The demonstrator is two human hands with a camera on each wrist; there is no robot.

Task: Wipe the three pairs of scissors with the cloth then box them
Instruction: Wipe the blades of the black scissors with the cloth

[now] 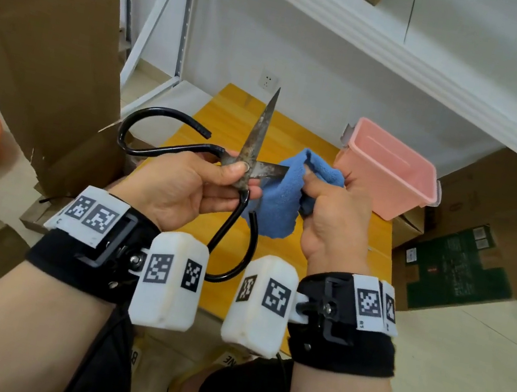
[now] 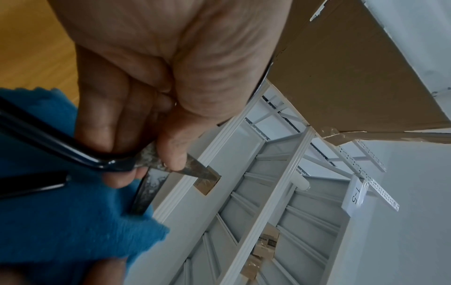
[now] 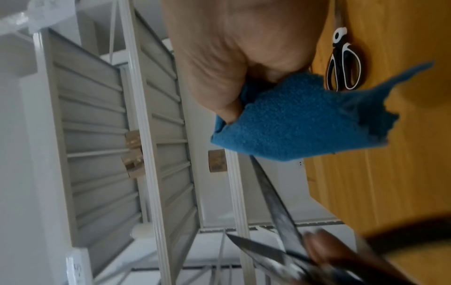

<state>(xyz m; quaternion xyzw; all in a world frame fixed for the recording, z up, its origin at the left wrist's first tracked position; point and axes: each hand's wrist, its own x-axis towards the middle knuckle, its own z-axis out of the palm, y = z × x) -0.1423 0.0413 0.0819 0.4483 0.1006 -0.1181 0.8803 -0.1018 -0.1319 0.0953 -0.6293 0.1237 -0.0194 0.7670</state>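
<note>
one scissors [image 1: 249,159] blade tip hidden inside the cloth [image 1: 279,196].

Tarnished, mottled metal scissors [image 1: 252,146] (glossy black handles), nubby blue cloth [image 1: 284,197], smooth pink plastic box [image 1: 388,174], varnished wooden table [image 1: 299,134]

White metal shelving [image 1: 366,25], white wall [image 1: 241,47], pale tiled floor [image 1: 458,386], cardboard boxes [image 1: 49,62]

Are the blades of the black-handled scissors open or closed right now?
Open. The scissors show one blade pointing up and the other running sideways into the blue cloth.
</note>
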